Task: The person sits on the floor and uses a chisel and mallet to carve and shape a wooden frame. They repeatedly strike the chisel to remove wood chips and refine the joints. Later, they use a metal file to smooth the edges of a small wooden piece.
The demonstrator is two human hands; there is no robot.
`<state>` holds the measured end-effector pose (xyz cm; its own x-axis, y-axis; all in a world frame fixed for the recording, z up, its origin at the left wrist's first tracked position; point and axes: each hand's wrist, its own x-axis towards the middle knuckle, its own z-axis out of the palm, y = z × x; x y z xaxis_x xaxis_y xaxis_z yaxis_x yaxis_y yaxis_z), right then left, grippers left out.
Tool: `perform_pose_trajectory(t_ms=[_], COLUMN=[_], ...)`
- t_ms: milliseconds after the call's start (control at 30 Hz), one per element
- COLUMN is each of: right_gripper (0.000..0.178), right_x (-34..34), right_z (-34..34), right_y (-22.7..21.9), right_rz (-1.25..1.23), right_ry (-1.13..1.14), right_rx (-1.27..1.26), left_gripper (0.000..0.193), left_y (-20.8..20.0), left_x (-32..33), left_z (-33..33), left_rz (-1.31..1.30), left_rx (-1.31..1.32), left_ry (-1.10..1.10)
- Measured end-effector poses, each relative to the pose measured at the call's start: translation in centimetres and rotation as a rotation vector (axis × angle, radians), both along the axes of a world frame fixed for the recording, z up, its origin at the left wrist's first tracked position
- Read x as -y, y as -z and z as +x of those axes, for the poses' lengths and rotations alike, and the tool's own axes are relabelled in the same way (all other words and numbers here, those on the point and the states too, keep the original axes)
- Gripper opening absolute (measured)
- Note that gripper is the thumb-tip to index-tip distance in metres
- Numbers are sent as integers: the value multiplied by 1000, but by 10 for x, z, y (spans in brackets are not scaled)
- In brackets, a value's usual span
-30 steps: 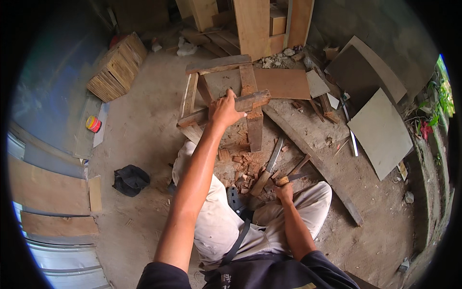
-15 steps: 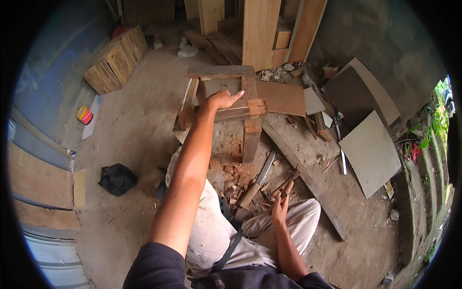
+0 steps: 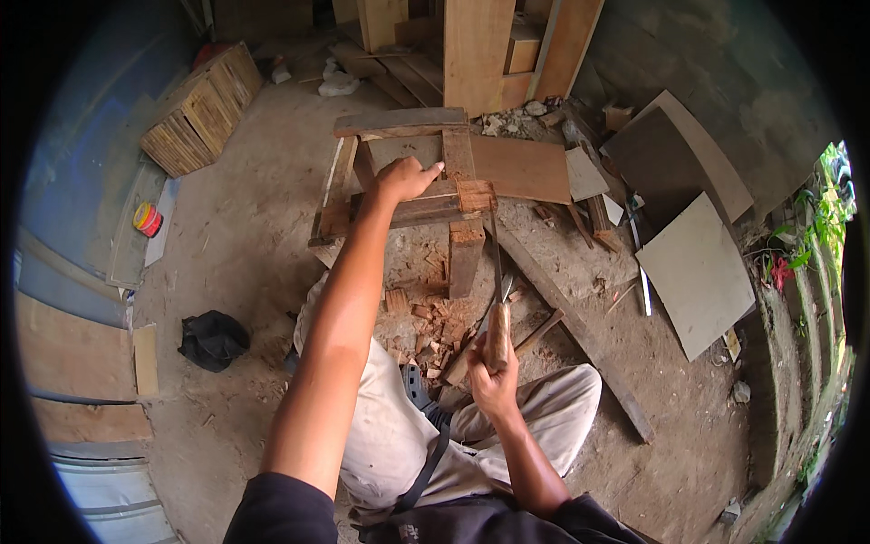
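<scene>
In front of me stands a rough wooden frame (image 3: pixel 460 245) with crossed rails and a leg. My left hand (image 3: pixel 407 179) is closed over its near rail, the thumb stretched to the right. The fingers' undersides are hidden. At the rail's right end is a freshly cut, lighter reddish patch (image 3: pixel 475 196). My right hand (image 3: pixel 495 385) grips a long-bladed tool by its wooden handle (image 3: pixel 497 337). Its thin dark blade (image 3: pixel 497 258) points away, seen edge-on, its tip close to the cut end; whether they touch I cannot tell.
Reddish wood chips (image 3: pixel 433 331) cover the ground below the frame. Beside them lies a wooden-handled knife (image 3: pixel 460 363), partly hidden. A long plank (image 3: pixel 580 335) slants across the right. Panels (image 3: pixel 693 276) lie farther right. A black cloth-like bundle (image 3: pixel 214 340) and a crate (image 3: pixel 201 113) are at left.
My right hand has moved left and slightly forward, swinging the tool up so its blade points toward the frame. My left hand stays on the rail. The view has shifted slightly.
</scene>
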<state>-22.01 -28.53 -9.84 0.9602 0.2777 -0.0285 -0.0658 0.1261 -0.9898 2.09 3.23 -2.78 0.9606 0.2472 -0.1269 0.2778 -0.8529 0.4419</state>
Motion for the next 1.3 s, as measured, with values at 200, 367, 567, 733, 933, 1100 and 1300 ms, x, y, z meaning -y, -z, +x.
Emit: perform_pose_trajectory(t_ms=[200,367,567,733,933,1100,1300], right_gripper=[21,15,9,25,32,21,43], right_x=[-38,-20,-42,-76,-38,-56,-39], right_z=[47,35,71,101,48,91,54], right_y=[7,10,-19,-31,-28,-28,-29], right_rz=[-15,57,-299,-215,-382,-182,-342], right_ry=[-85,-112,-108,-26,-51,-58,-55], right_rx=[83,40,-48,52,34,106,8], left_gripper=[44,67,69,64,61,65,63], left_y=[11,-7,-19,-21,-26,-20,-14], left_x=[25,28,35,35,36,36,33], left_z=[-16,-26,-26,-28,-27,-25,-23], left_rz=[191,100,101,114,61,129,104], left_rx=[510,40,-39,-44,-98,-58,-53], left_ry=[-195,-183,-188,-211,-213,-216,-182])
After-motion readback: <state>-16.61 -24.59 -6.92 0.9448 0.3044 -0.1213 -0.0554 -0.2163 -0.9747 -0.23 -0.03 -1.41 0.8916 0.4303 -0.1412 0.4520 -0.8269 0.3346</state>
